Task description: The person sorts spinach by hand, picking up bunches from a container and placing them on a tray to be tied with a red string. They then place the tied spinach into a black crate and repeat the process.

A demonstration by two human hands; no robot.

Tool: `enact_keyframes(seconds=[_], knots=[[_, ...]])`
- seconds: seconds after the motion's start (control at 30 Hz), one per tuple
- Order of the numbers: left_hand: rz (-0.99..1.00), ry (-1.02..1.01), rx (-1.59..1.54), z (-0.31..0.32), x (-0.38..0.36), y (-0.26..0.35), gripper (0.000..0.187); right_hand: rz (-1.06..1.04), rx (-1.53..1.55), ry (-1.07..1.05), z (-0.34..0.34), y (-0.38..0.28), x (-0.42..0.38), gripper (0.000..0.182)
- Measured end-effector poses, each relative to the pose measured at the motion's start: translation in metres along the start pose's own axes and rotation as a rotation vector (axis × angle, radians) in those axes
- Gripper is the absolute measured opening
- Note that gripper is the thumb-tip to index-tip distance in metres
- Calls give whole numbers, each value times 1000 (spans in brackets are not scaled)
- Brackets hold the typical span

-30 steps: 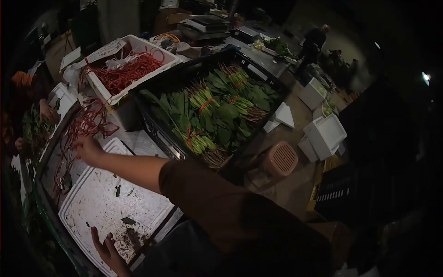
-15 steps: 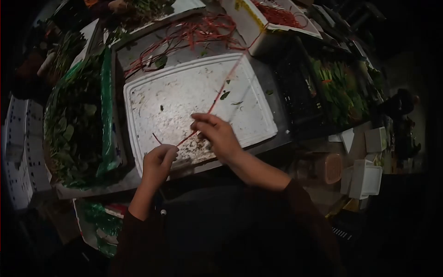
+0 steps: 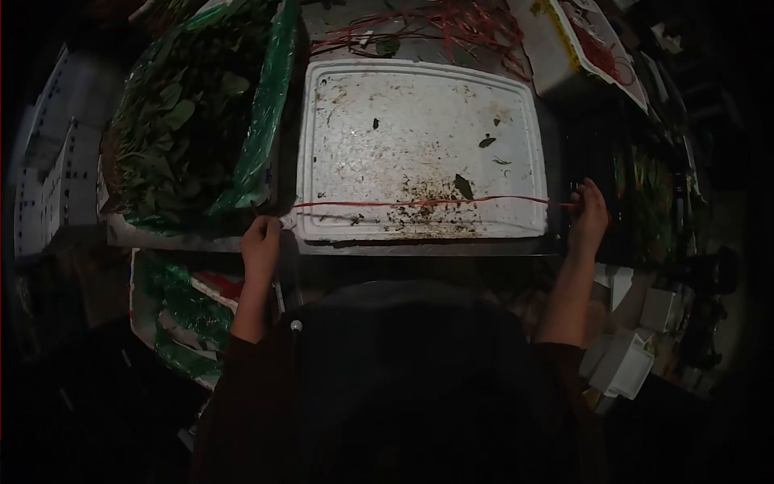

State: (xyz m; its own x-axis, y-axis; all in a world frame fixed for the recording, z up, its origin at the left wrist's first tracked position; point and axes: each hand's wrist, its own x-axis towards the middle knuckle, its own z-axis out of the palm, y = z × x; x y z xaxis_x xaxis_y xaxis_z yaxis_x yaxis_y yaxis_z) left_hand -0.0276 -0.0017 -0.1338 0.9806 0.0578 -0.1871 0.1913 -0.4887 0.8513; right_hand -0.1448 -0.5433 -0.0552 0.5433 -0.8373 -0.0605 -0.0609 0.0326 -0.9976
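Observation:
A thin red tie string (image 3: 419, 202) stretches sideways across the near part of a white foam lid (image 3: 403, 121). My left hand (image 3: 261, 240) is closed on its left end, just off the lid's near left corner. Past the lid's right edge, my right hand (image 3: 591, 211) pinches the other end between its fingers. Dark crumbs of soil and a few leaf scraps (image 3: 463, 186) dot the lid. Behind it lies a loose tangle of red strings (image 3: 451, 28).
At left stands a box of leafy greens (image 3: 173, 121) lined with green plastic film (image 3: 270, 105). A foam box with red strings (image 3: 597, 48) is at the back right. More bundled greens (image 3: 657, 185) sit in a dark crate at right. White containers (image 3: 625, 367) are lower right.
My hands have moved far apart, the right one going well to the right. The string, slanting up toward the back before, now runs straight between them. The view has also turned and shifted.

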Motion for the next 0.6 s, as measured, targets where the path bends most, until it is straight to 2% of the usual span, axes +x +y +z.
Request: enact_keyframes(seconds=[0.03,0.1,0.13,0.2,0.23,0.3,0.33,0.4,0.53,0.6], knots=[[-10,18,8,1,3,-7,23,9,5,-20,-3,6,4,32],[-22,56,38,2,10,-18,24,81,-243,-51,-8,19,16,36],[-31,70,44,5,11,-12,24,87,-240,-69,-21,53,39,36],[-12,43,94,16,13,4,25,-256,-711,-257,-51,144,86,42],[-17,38,102,21,17,4,25,-246,-712,-258,-40,134,77,42],[41,79,102,36,25,-6,26,-19,-838,-363,-16,115,51,45],[33,61,108,39,29,-4,26,-1,-848,-357,-10,115,45,45],[-7,19,87,41,36,2,27,-133,-1020,-307,-2,118,36,44],[58,-22,128,44,58,-6,28,-69,-1127,-320,10,86,29,42],[-132,-30,-84,43,62,10,28,62,-1499,-244,26,47,20,39]])
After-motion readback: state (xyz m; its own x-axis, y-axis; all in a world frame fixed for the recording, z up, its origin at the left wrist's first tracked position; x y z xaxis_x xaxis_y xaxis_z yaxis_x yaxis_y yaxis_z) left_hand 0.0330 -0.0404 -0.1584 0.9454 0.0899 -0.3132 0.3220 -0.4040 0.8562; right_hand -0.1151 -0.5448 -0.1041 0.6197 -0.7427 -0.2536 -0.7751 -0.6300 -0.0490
